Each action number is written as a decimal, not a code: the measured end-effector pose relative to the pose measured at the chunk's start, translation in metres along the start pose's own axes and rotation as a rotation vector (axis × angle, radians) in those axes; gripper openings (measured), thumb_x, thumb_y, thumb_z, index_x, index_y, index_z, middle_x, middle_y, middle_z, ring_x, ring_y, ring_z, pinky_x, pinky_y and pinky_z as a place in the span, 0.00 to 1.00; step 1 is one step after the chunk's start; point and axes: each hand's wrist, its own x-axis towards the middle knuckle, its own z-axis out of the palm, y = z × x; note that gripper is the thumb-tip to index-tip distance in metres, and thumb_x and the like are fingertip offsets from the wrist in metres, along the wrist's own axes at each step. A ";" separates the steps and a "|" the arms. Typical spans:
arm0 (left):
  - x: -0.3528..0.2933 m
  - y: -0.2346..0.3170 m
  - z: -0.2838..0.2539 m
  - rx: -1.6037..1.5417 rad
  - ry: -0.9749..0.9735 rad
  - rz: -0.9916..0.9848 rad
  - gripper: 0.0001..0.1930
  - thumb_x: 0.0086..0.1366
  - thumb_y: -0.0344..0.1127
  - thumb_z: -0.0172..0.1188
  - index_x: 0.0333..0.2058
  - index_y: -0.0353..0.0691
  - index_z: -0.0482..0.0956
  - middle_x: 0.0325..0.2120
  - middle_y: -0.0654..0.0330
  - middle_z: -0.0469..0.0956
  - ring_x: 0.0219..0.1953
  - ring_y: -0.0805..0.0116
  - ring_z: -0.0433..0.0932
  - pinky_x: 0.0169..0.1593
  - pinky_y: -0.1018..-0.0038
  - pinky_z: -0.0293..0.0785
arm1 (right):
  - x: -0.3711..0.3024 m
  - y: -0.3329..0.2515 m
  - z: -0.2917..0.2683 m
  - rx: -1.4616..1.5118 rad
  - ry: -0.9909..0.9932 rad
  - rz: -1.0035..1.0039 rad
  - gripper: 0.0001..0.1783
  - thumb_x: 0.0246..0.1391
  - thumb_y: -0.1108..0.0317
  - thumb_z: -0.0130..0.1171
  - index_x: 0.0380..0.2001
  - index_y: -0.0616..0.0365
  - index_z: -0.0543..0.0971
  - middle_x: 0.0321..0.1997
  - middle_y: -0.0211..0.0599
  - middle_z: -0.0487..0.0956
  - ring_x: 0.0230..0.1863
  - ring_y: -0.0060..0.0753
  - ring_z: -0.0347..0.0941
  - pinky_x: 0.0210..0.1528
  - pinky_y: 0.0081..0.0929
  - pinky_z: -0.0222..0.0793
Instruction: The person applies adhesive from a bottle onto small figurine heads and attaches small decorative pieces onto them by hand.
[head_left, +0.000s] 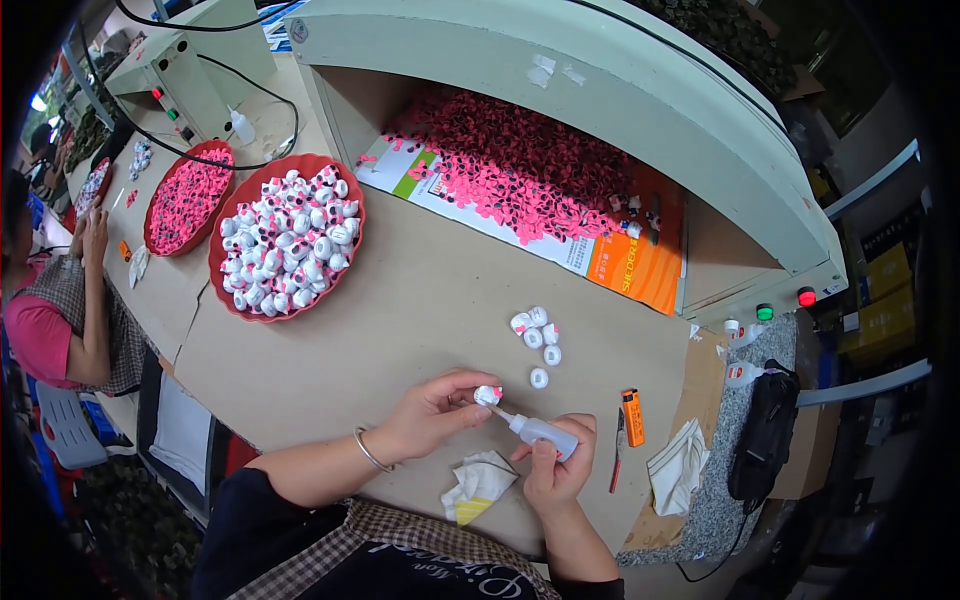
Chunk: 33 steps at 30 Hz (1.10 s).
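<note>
Between the thumb and fingers of my left hand (432, 412) is a small round white piece (488, 395). My right hand (562, 468) is closed round a small squeeze bottle (545, 436) of translucent plastic. The bottle is tilted, and its thin nozzle points up and left at the white piece, touching or nearly touching it; I cannot tell which. Just beyond my hands, several similar white pieces (535, 330) lie in a loose group on the brown work surface (420, 310). A crumpled white and yellow cloth (478, 487) lies below my hands.
A red basket (216, 262) heaped with white and pink pieces stands left, beside another red basket (150, 236) of pink parts. Many pink parts (510, 190) fill the bench housing. An orange lighter (633, 416), tweezers (616, 455) and a cloth (678, 468) lie right. A co-worker (75, 320) sits left.
</note>
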 end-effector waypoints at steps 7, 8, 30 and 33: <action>0.001 0.001 -0.001 0.132 0.026 0.076 0.19 0.55 0.22 0.52 0.47 0.37 0.66 0.42 0.59 0.68 0.40 0.72 0.71 0.41 0.78 0.70 | -0.001 0.004 -0.007 -0.149 -0.035 -0.082 0.12 0.52 0.68 0.44 0.34 0.66 0.59 0.34 0.41 0.58 0.19 0.24 0.66 0.15 0.16 0.68; 0.001 0.001 -0.001 0.162 0.030 0.080 0.19 0.55 0.22 0.52 0.47 0.37 0.66 0.42 0.58 0.68 0.40 0.72 0.71 0.41 0.78 0.70 | 0.000 0.001 -0.005 -0.082 0.015 -0.034 0.11 0.51 0.69 0.46 0.33 0.66 0.61 0.33 0.41 0.59 0.22 0.24 0.66 0.16 0.16 0.68; -0.001 0.007 0.000 0.134 0.041 0.042 0.17 0.56 0.24 0.52 0.47 0.39 0.68 0.42 0.64 0.66 0.41 0.78 0.68 0.41 0.82 0.68 | -0.003 -0.050 -0.030 0.343 -0.035 0.623 0.20 0.45 0.81 0.52 0.43 0.68 0.62 0.35 0.39 0.68 0.30 0.30 0.73 0.25 0.19 0.72; -0.001 0.007 0.000 0.117 0.032 0.045 0.18 0.57 0.24 0.51 0.47 0.39 0.67 0.41 0.64 0.66 0.40 0.78 0.68 0.41 0.82 0.68 | 0.003 -0.048 -0.036 0.116 -0.166 0.448 0.17 0.45 0.80 0.54 0.40 0.68 0.65 0.35 0.39 0.68 0.28 0.26 0.72 0.24 0.16 0.70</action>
